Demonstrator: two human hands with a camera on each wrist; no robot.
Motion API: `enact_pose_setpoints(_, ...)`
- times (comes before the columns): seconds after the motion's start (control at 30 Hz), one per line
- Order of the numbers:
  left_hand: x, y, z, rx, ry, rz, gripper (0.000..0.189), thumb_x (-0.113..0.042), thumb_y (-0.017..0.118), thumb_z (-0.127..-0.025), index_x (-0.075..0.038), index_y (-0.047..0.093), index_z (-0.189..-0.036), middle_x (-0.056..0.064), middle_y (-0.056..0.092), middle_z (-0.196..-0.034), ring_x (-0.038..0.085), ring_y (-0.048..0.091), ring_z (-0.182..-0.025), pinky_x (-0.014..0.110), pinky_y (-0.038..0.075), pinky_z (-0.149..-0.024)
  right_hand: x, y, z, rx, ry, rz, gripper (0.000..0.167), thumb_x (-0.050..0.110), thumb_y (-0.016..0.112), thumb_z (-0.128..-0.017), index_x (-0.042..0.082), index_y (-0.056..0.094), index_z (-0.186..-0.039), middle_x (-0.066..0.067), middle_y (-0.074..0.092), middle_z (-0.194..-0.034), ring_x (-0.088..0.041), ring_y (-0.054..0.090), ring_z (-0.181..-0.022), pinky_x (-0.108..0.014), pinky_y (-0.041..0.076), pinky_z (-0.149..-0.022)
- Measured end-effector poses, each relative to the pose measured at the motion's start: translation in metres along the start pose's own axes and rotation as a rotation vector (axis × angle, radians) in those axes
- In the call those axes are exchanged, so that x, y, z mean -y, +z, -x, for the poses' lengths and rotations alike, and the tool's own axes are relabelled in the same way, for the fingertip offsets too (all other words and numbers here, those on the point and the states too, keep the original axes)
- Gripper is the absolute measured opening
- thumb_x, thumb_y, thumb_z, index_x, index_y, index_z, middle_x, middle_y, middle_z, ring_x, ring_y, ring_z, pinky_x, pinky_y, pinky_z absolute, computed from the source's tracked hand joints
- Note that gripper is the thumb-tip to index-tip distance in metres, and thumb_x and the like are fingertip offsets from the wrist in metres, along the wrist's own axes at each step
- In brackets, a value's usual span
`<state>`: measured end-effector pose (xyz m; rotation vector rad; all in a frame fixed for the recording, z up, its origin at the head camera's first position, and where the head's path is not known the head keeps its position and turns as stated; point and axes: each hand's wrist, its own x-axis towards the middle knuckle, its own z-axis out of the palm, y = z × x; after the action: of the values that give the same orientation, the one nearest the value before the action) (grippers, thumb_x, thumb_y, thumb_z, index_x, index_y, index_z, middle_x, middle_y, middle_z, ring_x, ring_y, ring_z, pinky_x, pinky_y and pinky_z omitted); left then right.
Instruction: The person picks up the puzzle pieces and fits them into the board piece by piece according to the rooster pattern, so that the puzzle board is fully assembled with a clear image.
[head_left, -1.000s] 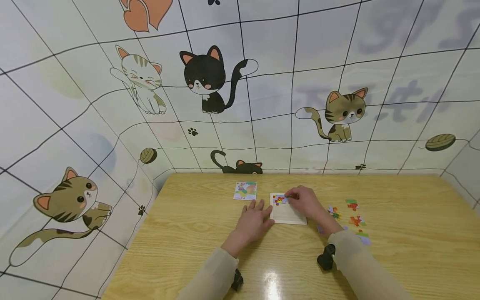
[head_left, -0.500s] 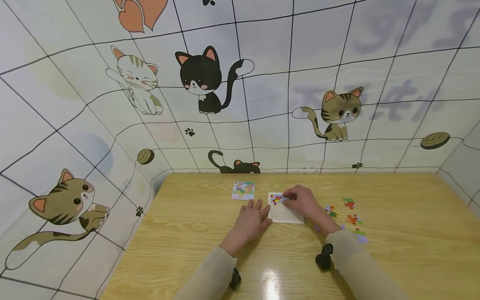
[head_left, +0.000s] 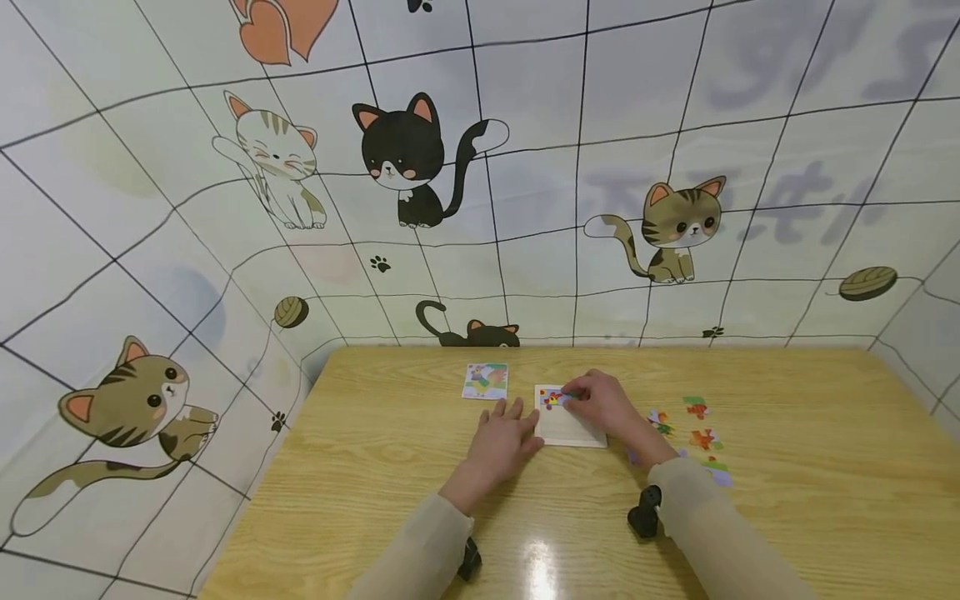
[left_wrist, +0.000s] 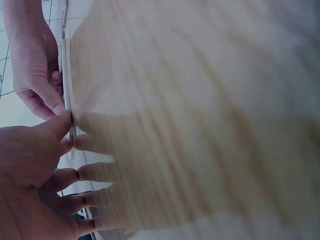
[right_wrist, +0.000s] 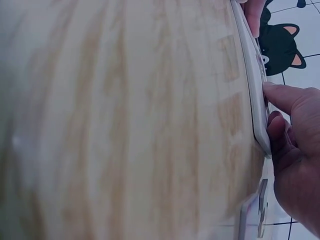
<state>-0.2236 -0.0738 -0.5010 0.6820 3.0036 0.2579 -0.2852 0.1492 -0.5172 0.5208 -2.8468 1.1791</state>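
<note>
A pale square puzzle tray (head_left: pixel 572 429) lies on the table, with colourful joined pieces (head_left: pixel 552 399) in its upper left part. Over its upper right part my right hand (head_left: pixel 602 403) bends its fingers and pinches a puzzle piece (head_left: pixel 573 394), mostly hidden by the fingertips. My left hand (head_left: pixel 501 442) rests with spread fingers on the table at the tray's left edge. In the left wrist view the left hand's thumb (left_wrist: pixel 56 125) touches the tray's rim. From the right wrist view, the right thumb (right_wrist: pixel 282 96) presses down on the tray while other fingers curl beneath it.
Loose puzzle pieces (head_left: pixel 703 438) lie right of the tray, some partly behind the right forearm. A square picture card (head_left: pixel 485 381) lies at the back left. A cat-patterned wall covering (head_left: pixel 540 250) rises behind the wooden table (head_left: pixel 360 467).
The whole head view shifts slightly left from the first frame. Against the tray, both hands stay nearly in place, the right fingers still at its upper part.
</note>
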Motion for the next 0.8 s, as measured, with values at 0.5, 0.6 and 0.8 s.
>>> enact_pose_setpoints(0.5,0.0,-0.0014,0.0004,0.008,-0.003,0.006,0.054,-0.044,0.062,-0.102,-0.016,0.058,-0.148,0.017,0.046,-0.156,0.045,0.039,-0.143,0.063,0.037,-0.111,0.0001,-0.0026,-0.001,0.017,0.001,-0.007,0.02,0.012,0.075,-0.094,0.001,0.077,-0.11,-0.006,0.059,-0.091,-0.02,0.05,-0.076,-0.035,0.043,-0.067)
enact_pose_setpoints(0.6,0.0003,-0.0017,0.0,0.006,-0.001,0.006,0.054,-0.044,0.062,-0.102,-0.017,0.058,-0.148,0.017,0.046,-0.155,0.046,0.04,-0.143,0.063,0.037,-0.111,-0.0003,-0.0034,-0.0015,0.023,-0.005,-0.003,0.02,0.012,0.074,-0.094,0.001,0.077,-0.111,-0.006,0.059,-0.091,-0.02,0.049,-0.076,-0.035,0.043,-0.068)
enact_pose_setpoints(0.8,-0.0005,-0.0023,0.0006,0.01,-0.007,0.028,0.054,-0.043,0.062,-0.102,-0.016,0.057,-0.148,0.017,0.045,-0.156,0.046,0.038,-0.144,0.063,0.036,-0.112,-0.0022,-0.0036,-0.0026,0.025,-0.007,-0.003,0.019,0.012,0.075,-0.094,0.002,0.077,-0.11,-0.006,0.059,-0.091,-0.02,0.05,-0.077,-0.035,0.044,-0.069)
